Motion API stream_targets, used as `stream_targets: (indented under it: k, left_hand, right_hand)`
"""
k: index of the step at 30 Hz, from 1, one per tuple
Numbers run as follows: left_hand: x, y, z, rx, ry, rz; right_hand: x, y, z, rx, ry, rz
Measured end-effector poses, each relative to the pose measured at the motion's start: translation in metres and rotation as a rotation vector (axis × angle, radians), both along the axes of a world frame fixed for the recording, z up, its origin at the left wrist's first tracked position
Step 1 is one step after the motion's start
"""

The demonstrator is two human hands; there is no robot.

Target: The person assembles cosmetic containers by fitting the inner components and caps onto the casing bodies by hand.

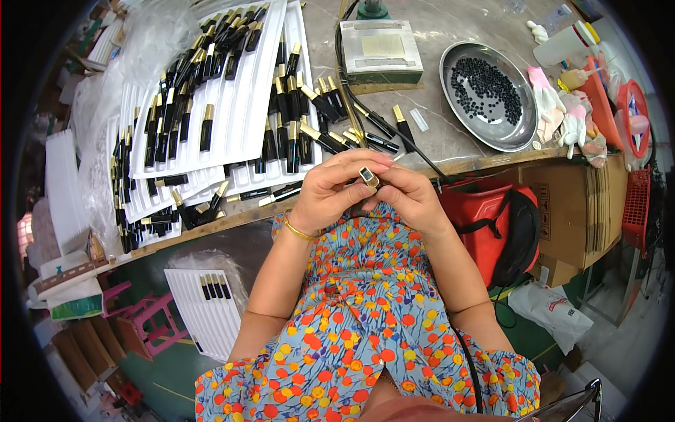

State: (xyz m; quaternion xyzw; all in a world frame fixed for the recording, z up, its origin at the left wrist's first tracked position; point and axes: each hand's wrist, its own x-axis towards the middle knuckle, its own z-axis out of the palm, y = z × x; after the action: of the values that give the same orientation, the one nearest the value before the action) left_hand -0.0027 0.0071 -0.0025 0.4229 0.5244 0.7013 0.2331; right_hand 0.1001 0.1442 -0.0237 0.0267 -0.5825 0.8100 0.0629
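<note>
Both my hands meet at the table's front edge, close to my body. Between the fingertips and thumbs of my left hand [327, 188] and my right hand [411, 197] is a small gold-ended cosmetic tube [369, 177]. It is seen nearly end-on, with a dark square at its tip; my fingers hide the rest of it. Just beyond my hands lie several loose black tubes with gold caps [403, 128]. Many more such tubes [206, 133] rest on overlapping white ribbed trays [235, 105] to my left.
A round metal dish [450, 105] of small black pieces stands right of a metal block [383, 53]. White gloves [573, 119] and a red basket [636, 116] are at the far right. Below are a red bag [485, 218], cardboard [583, 204] and a white tray [197, 316] holding several tubes.
</note>
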Motion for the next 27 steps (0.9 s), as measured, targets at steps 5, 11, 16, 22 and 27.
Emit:
stream_targets:
  k: [5, 11, 16, 22, 27]
  left_hand:
    - [0.002, 0.000, 0.004, 0.044, 0.014, -0.030]
    - [0.000, -0.002, -0.001, -0.003, -0.009, -0.083]
    - [0.016, 0.010, -0.006, -0.082, -0.513, 0.077]
    - [0.016, 0.020, -0.009, -0.112, -0.663, 0.196]
    - [0.020, 0.028, -0.007, 0.010, -0.763, 0.312]
  right_hand:
    - [0.003, 0.002, 0.003, 0.216, 0.122, -0.048]
    - [0.009, -0.008, 0.008, 0.045, -0.002, -0.102]
    - [-0.002, -0.015, 0.017, -0.077, -0.277, -0.280]
    - [-0.014, -0.017, 0.007, 0.133, -0.029, -0.599]
    - [-0.023, -0.006, 0.009, 0.811, 0.185, -0.800]
